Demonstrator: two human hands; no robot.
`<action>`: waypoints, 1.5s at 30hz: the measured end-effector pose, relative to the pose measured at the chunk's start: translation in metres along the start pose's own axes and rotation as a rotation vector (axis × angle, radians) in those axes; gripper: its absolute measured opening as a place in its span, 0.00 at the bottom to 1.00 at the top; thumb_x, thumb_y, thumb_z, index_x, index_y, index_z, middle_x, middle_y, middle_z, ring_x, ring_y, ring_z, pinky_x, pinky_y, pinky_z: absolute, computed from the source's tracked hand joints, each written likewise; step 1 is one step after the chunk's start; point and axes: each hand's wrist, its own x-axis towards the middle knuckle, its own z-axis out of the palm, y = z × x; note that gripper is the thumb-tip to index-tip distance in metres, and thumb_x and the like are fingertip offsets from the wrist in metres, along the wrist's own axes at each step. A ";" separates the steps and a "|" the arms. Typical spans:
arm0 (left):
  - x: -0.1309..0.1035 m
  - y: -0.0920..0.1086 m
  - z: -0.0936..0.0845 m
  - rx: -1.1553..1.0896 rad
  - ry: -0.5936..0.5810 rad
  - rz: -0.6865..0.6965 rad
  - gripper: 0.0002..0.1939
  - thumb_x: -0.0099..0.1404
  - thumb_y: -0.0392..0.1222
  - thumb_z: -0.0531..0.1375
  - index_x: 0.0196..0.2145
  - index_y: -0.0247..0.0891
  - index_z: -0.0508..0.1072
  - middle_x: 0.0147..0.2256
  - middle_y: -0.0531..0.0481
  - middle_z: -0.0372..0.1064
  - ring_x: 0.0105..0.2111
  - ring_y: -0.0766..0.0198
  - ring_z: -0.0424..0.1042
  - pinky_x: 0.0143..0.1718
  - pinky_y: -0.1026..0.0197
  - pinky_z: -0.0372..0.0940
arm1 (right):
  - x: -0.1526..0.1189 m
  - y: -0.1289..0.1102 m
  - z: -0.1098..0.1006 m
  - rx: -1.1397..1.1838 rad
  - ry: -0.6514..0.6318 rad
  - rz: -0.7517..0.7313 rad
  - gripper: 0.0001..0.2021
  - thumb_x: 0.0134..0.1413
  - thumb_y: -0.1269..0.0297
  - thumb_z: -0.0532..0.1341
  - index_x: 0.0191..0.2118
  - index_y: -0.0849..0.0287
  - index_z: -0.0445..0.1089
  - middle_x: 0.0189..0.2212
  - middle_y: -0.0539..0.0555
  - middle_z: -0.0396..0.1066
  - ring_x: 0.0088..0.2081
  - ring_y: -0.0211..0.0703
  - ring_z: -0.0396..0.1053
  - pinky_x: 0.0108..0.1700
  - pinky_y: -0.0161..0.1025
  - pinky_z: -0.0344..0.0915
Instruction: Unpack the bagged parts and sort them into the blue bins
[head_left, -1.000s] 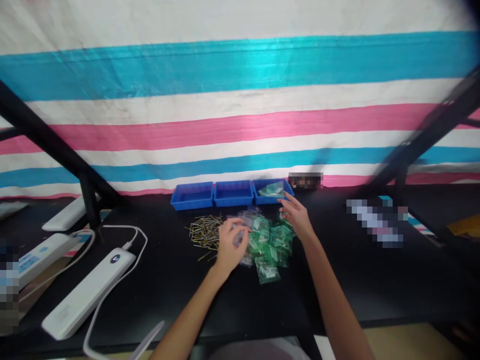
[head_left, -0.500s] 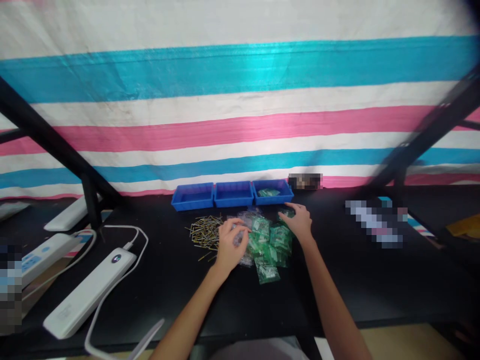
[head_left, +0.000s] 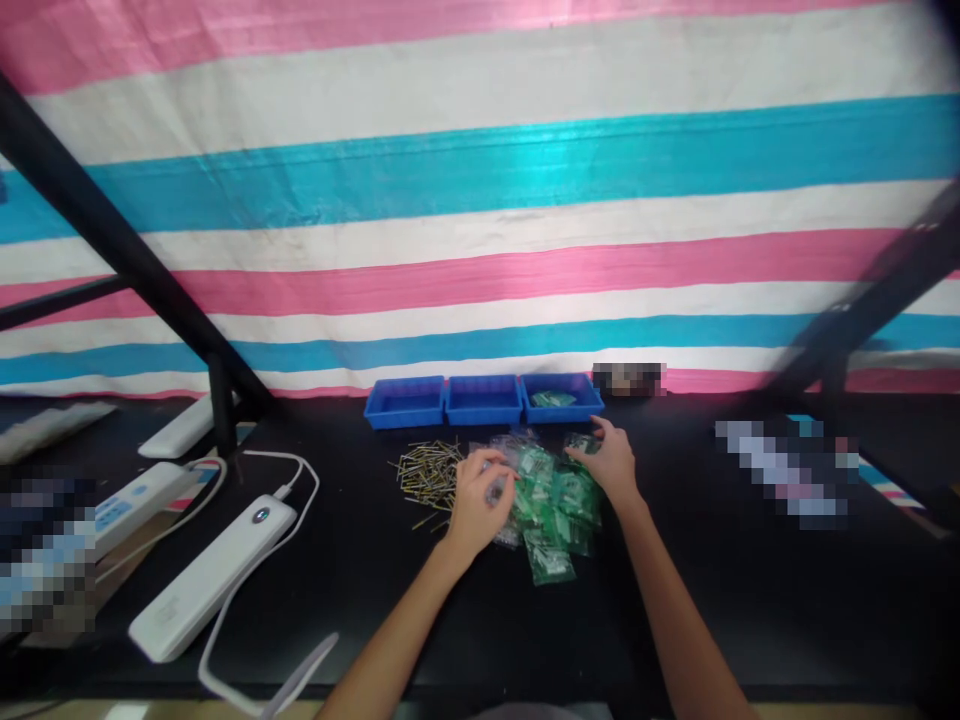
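My left hand point(head_left: 481, 505) rests at the left side of a heap of small green packets point(head_left: 551, 500), its fingers bent and a gap between thumb and forefinger. Some clear packets point(head_left: 510, 535) lie partly under it. On the heap's far right side is my right hand point(head_left: 615, 468), thumb and fingers apart, beside a small green packet point(head_left: 581, 443). Its thumb seems to touch that packet. Left of the heap lies a loose pile of thin yellow and silvery metal pins point(head_left: 427, 480), partly hidden by my left hand.
Behind the heap three blue trays stand in a row: left tray point(head_left: 405, 420), middle tray point(head_left: 484, 415) and right tray point(head_left: 562, 412), which holds green packets point(head_left: 553, 398). A white power bank point(head_left: 214, 580) with a cable point(head_left: 311, 490) and a power strip point(head_left: 142, 500) lie left. Black frame bars point(head_left: 142, 280) flank the table.
The whole view has shifted, so the table's things appear slightly lower and further right. Both hands stay at about the same spots beside the heap.
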 end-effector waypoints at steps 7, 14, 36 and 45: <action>0.000 0.000 0.000 0.015 -0.001 0.001 0.08 0.58 0.34 0.53 0.28 0.40 0.72 0.37 0.48 0.65 0.39 0.62 0.65 0.42 0.55 0.56 | -0.002 -0.012 -0.001 0.331 0.084 -0.056 0.36 0.34 0.58 0.64 0.54 0.59 0.57 0.40 0.57 0.62 0.29 0.41 0.67 0.35 0.41 0.65; -0.001 -0.002 0.001 0.014 0.018 -0.011 0.07 0.58 0.35 0.54 0.28 0.40 0.72 0.36 0.49 0.66 0.38 0.62 0.65 0.42 0.56 0.56 | -0.008 -0.031 0.001 0.777 -0.029 0.051 0.35 0.32 0.56 0.66 0.51 0.61 0.60 0.29 0.52 0.69 0.28 0.40 0.67 0.31 0.38 0.66; 0.008 -0.006 -0.004 -0.237 0.123 -0.186 0.07 0.57 0.41 0.58 0.26 0.38 0.73 0.28 0.50 0.69 0.31 0.64 0.68 0.36 0.59 0.62 | -0.033 -0.070 -0.013 0.981 -0.682 -0.145 0.23 0.36 0.63 0.67 0.44 0.58 0.68 0.32 0.52 0.69 0.34 0.40 0.67 0.34 0.35 0.65; 0.010 -0.008 -0.004 -0.291 0.134 -0.165 0.04 0.56 0.39 0.59 0.30 0.38 0.73 0.30 0.50 0.69 0.33 0.63 0.68 0.37 0.60 0.62 | -0.032 -0.067 -0.009 0.925 -0.629 -0.247 0.13 0.39 0.61 0.65 0.33 0.61 0.73 0.31 0.54 0.71 0.35 0.44 0.68 0.36 0.39 0.66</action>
